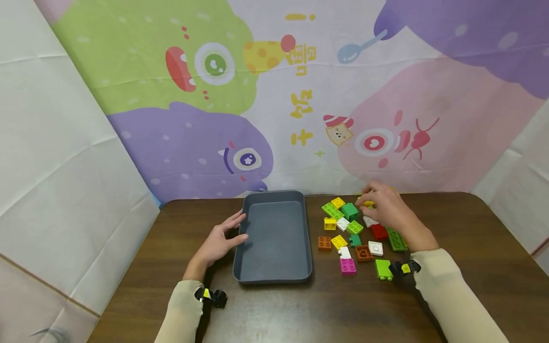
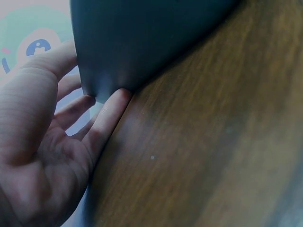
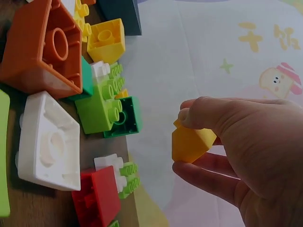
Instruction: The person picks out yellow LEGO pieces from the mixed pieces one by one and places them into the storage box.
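Note:
My left hand (image 1: 219, 244) rests at the left side of a dark grey tray (image 1: 274, 238), its fingers stretched out and the thumb reaching over the rim. In the left wrist view, the fingertips touch the tray's outer wall (image 2: 128, 42) close to the tabletop. My right hand (image 1: 386, 206) pinches a yellow toy brick (image 3: 191, 144) between thumb and fingers, raised over the far part of the loose bricks. Below it lie a red brick (image 1: 379, 232) and a long green brick (image 1: 396, 239). The tray holds nothing.
Several loose bricks lie right of the tray, among them a magenta brick (image 1: 348, 266), a brown brick (image 1: 363, 253) and a lime brick (image 1: 383, 269). A printed cloth (image 1: 300, 166) hangs along the far edge of the wooden table (image 1: 266, 314).

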`<state>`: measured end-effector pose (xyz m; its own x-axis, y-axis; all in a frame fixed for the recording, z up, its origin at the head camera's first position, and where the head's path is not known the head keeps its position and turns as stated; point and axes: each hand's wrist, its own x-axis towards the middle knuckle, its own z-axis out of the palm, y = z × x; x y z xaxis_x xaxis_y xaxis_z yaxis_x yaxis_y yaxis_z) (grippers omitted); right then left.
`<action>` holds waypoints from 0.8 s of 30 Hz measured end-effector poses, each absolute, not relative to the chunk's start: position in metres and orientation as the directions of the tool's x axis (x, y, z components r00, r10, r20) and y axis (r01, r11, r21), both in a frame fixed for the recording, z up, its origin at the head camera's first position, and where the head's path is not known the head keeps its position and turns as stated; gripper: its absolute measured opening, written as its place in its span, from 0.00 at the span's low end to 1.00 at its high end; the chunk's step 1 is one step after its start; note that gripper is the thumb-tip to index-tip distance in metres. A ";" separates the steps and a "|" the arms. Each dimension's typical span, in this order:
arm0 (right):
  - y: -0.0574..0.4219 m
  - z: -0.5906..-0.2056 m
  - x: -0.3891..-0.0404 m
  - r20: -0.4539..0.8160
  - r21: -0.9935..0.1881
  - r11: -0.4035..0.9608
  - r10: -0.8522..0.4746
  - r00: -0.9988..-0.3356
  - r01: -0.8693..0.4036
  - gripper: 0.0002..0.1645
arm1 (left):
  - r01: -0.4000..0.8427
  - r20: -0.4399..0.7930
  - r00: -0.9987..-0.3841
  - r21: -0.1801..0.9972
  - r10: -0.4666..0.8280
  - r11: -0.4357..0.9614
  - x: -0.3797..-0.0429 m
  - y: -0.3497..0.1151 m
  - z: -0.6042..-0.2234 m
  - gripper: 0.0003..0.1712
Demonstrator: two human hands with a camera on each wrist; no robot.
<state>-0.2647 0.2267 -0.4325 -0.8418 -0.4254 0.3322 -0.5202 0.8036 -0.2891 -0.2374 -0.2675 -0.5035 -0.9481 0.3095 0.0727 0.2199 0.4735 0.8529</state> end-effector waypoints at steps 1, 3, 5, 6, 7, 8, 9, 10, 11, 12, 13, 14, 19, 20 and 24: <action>0.226 -0.433 -0.265 0.329 -0.291 0.803 -0.426 -0.843 -0.520 0.08 | 0.220 0.073 -0.948 0.853 0.311 0.474 -0.238 -0.267 -0.503 0.40; 0.225 -0.433 -0.266 0.323 -0.295 0.802 -0.428 -0.844 -0.519 0.08 | 0.221 0.073 -0.947 0.853 0.311 0.474 -0.238 -0.268 -0.503 0.40; 0.224 -0.433 -0.266 0.314 -0.301 0.802 -0.427 -0.848 -0.515 0.08 | 0.217 0.071 -0.949 0.855 0.308 0.472 -0.237 -0.268 -0.503 0.40; 0.224 -0.433 -0.266 0.307 -0.304 0.803 -0.427 -0.851 -0.513 0.08 | 0.216 0.070 -0.949 0.855 0.308 0.472 -0.237 -0.268 -0.503 0.41; 0.223 -0.433 -0.266 0.299 -0.310 0.804 -0.425 -0.854 -0.508 0.08 | 0.217 0.071 -0.949 0.854 0.308 0.474 -0.237 -0.268 -0.503 0.41; 0.223 -0.434 -0.266 0.289 -0.315 0.806 -0.421 -0.859 -0.501 0.08 | 0.219 0.072 -0.948 0.853 0.309 0.474 -0.237 -0.268 -0.504 0.41; 0.223 -0.434 -0.266 0.282 -0.318 0.808 -0.418 -0.863 -0.495 0.08 | 0.222 0.074 -0.948 0.852 0.310 0.475 -0.237 -0.268 -0.504 0.40; 0.222 -0.433 -0.266 0.273 -0.321 0.811 -0.416 -0.868 -0.490 0.08 | 0.225 0.076 -0.947 0.851 0.312 0.475 -0.238 -0.268 -0.504 0.40; 0.222 -0.433 -0.266 0.267 -0.322 0.813 -0.414 -0.870 -0.486 0.08 | 0.228 0.079 -0.946 0.849 0.314 0.476 -0.238 -0.267 -0.504 0.40; 0.222 -0.433 -0.265 0.261 -0.322 0.816 -0.411 -0.873 -0.481 0.08 | 0.232 0.082 -0.945 0.849 0.315 0.475 -0.238 -0.267 -0.505 0.40; 0.222 -0.433 -0.265 0.258 -0.323 0.817 -0.409 -0.875 -0.477 0.08 | 0.235 0.084 -0.945 0.848 0.316 0.476 -0.239 -0.266 -0.505 0.40; 0.222 -0.433 -0.265 0.255 -0.321 0.820 -0.407 -0.877 -0.474 0.08 | 0.238 0.087 -0.944 0.847 0.318 0.475 -0.239 -0.266 -0.505 0.40; 0.220 -0.431 -0.265 0.244 -0.324 0.822 -0.406 -0.881 -0.469 0.08 | 0.237 0.085 -0.945 0.844 0.316 0.482 -0.239 -0.267 -0.505 0.40; 0.220 -0.431 -0.265 0.242 -0.326 0.821 -0.407 -0.881 -0.468 0.08 | 0.238 0.085 -0.945 0.842 0.317 0.483 -0.239 -0.267 -0.504 0.40; 0.215 -0.431 -0.266 0.227 -0.345 0.819 -0.401 -0.887 -0.458 0.09 | 0.235 0.081 -0.945 0.842 0.317 0.486 -0.238 -0.268 -0.504 0.40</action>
<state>-0.2665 0.2152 -0.4312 -0.8874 -0.4012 0.2269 -0.4585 0.8189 -0.3453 -0.2379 -0.2680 -0.5042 -0.9450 0.3170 0.0809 0.2352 0.4862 0.8416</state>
